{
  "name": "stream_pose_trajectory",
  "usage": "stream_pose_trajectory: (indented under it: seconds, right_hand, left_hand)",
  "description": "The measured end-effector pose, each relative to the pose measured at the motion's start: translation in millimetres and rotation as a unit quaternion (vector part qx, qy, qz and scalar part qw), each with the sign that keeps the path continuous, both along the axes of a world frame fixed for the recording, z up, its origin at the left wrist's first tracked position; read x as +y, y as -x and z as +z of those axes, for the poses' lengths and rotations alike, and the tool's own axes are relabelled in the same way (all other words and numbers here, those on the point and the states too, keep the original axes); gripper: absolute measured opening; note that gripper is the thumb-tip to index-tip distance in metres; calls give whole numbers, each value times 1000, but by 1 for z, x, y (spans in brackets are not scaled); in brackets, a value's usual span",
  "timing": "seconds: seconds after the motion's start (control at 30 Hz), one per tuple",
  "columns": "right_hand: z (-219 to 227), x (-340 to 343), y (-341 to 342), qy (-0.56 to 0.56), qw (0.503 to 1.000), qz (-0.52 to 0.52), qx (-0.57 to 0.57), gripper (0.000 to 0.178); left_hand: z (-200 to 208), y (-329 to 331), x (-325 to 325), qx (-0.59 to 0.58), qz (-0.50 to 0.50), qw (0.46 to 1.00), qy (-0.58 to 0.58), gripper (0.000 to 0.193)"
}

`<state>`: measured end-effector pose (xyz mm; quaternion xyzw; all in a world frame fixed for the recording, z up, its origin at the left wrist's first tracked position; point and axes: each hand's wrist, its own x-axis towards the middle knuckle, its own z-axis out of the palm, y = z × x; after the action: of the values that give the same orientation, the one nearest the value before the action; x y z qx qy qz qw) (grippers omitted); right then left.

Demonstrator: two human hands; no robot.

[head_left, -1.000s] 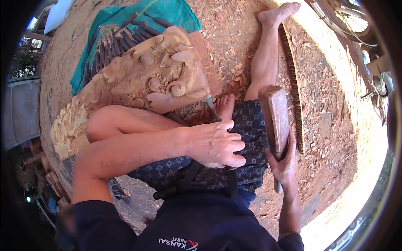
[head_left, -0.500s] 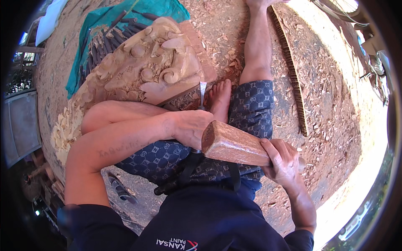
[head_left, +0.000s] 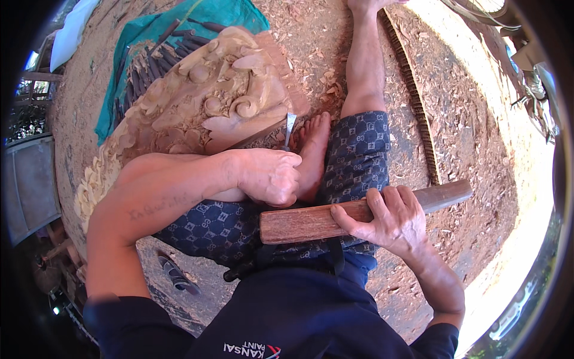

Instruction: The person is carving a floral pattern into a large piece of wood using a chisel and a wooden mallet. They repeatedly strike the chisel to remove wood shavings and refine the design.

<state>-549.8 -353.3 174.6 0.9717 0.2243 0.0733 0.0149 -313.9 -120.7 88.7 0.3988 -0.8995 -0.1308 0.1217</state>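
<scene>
My left hand [head_left: 269,176] is closed around a wood chisel [head_left: 290,124]. Its flared steel blade points away from me, just short of the carving's near corner; the fist hides most of its handle. A wooden mallet [head_left: 293,225] lies crosswise over my lap, its thick squared head to the left and its narrower handle to the right. My right hand [head_left: 388,218] grips it from above, about where head and handle meet, thumb along the head. Beyond my left fist is a pale wood carving [head_left: 221,90] with scrolls and leaf shapes in relief.
Several dark-handled tools [head_left: 143,78] lie on a green cloth [head_left: 116,90] behind the carving. Wood shavings [head_left: 89,185] pile beside my bent left leg. A ridged strip [head_left: 412,90] runs along the chip-strewn ground right of my outstretched leg. A sandal [head_left: 177,275] lies lower left.
The mallet has turned to lie more level, its head shifting left and toward me. My right hand now holds it nearer the head, exposing the handle. My left fist has shifted slightly left.
</scene>
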Motion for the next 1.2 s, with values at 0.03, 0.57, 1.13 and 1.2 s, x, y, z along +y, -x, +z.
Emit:
stream_pose_trajectory:
  seconds: [0.03,0.57,1.13,1.2]
  right_hand:
    - [5,6,3,15,1000,-8,9,72]
    - [26,6,-15,26,999,41,-2,74]
    - [18,-26,-7,-4,999,32,-12,65]
    - [18,-10,6,29,1000,-6,-7,63]
  left_hand:
    - [-1,-2,1,3,-5,1000,-15,14]
    - [17,-19,0,15,-29,997,-70,11]
    - [22,-6,-18,60,28,992,-111,20]
    - [24,-3,-21,38,36,992,-118,20]
